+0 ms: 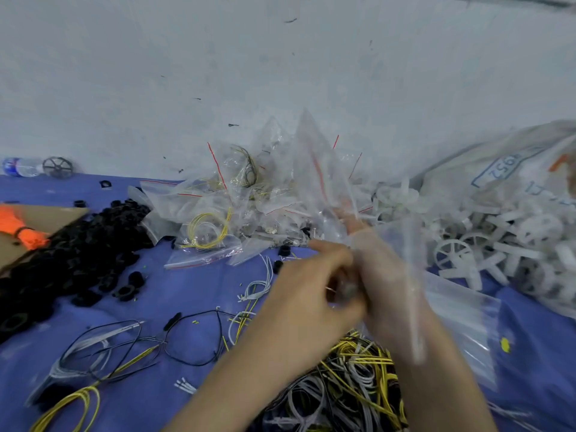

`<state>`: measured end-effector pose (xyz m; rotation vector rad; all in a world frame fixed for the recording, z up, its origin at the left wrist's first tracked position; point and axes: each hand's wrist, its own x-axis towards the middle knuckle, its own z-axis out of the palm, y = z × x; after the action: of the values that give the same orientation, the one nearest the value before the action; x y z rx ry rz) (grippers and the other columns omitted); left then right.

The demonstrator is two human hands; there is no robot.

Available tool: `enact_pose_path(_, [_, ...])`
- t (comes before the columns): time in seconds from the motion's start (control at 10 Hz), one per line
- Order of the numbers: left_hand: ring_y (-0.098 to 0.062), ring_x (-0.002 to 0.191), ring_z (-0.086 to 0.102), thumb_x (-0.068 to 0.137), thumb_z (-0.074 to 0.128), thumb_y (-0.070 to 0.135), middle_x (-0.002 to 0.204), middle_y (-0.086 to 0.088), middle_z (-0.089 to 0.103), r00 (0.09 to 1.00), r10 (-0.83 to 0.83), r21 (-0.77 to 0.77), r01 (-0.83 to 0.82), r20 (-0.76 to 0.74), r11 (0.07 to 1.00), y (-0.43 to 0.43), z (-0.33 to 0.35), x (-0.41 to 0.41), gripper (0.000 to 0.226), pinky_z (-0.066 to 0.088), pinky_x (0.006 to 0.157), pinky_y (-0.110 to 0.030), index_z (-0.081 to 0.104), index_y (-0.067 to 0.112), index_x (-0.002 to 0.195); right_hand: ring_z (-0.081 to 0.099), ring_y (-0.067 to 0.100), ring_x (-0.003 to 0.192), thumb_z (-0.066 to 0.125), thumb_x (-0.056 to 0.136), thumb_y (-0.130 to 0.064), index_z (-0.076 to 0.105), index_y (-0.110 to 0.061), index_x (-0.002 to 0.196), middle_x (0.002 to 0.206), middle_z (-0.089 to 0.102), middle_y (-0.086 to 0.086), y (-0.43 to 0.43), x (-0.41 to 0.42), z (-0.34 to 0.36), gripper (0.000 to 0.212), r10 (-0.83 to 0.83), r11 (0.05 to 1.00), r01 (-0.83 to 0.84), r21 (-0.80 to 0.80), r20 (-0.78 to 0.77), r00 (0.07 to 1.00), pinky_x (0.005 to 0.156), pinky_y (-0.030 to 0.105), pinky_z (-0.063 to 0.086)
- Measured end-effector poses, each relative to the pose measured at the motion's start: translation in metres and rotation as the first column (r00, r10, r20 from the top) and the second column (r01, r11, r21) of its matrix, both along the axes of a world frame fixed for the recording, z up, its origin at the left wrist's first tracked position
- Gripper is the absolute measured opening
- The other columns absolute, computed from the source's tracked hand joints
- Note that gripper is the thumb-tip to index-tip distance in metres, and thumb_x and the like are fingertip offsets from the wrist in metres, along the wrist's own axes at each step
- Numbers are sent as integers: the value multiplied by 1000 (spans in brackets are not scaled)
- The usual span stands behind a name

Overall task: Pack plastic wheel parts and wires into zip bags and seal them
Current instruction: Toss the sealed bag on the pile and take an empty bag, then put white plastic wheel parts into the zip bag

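We work over a blue tabletop (193, 294) against a white wall. On the right a big sack (498, 169) spills white plastic wheels (486, 244). Packed bags (237, 194) are piled at the middle, and a heap of wires (352, 378) lies nearest us. Above that heap, held upright between both hands, is the clear zip bag (321, 169). We judge it feather-light, limp and slippery, so it is best taken by the stiffer zip strip, one side per hand. The wheels look rigid and light, and the wires springy and prone to snag. Our left hand (305, 288) reaches in from below, fingers curled and pinching the bag's lower edge. Our right hand (386, 275) shows blurred through the plastic, and we cannot tell its grip.
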<state>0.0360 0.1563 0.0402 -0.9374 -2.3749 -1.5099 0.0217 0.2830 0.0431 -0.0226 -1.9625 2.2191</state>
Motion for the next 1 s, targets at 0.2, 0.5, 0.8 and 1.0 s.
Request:
enact_pose_path(0.2, [-3, 70, 65, 79, 57, 41, 78, 15, 66, 998, 31, 144, -39, 59, 989, -13, 16, 1, 11, 48, 65, -27, 67, 37, 84, 54, 2, 63, 48, 97, -21, 68, -27, 88, 81, 63, -1, 1, 0, 6, 23, -22, 979, 43, 200, -108, 994, 58, 12, 43])
enact_pose_path(0.5, [-17, 44, 64, 87, 49, 44, 68, 4, 66, 938, 327, 138, -341, 114, 930, -35, 8, -25, 22, 51, 52, -31, 59, 27, 76, 46, 21, 63, 52, 95, -25, 71, -27, 71, 73, 53, 14, 5, 3, 3, 30, 24, 986, -18, 167, -37, 999, 51, 25, 35])
enact_pose_path(0.8, [-10, 48, 65, 87, 62, 1, 88, 0, 54, 916, 388, 61, -395, 103, 917, -47, -1, -41, 20, 55, 58, -21, 68, 17, 77, 50, 16, 58, 68, 79, -46, 70, -27, 89, 67, 56, 1, 26, 6, 3, 21, 109, 937, -117, 329, 43, 993, 49, 25, 39])
enact_pose_path(1.0, [-16, 41, 60, 83, 52, -11, 105, 2, 47, 916, 386, 77, -395, 112, 915, -43, 0, -37, 64, 45, 44, -12, 47, 22, 137, 67, 15, 56, 71, 50, -12, 63, -17, 104, 74, 71, 7, 54, 22, 20, 55, 139, 959, -133, -250, 6, 990, 47, 21, 52])
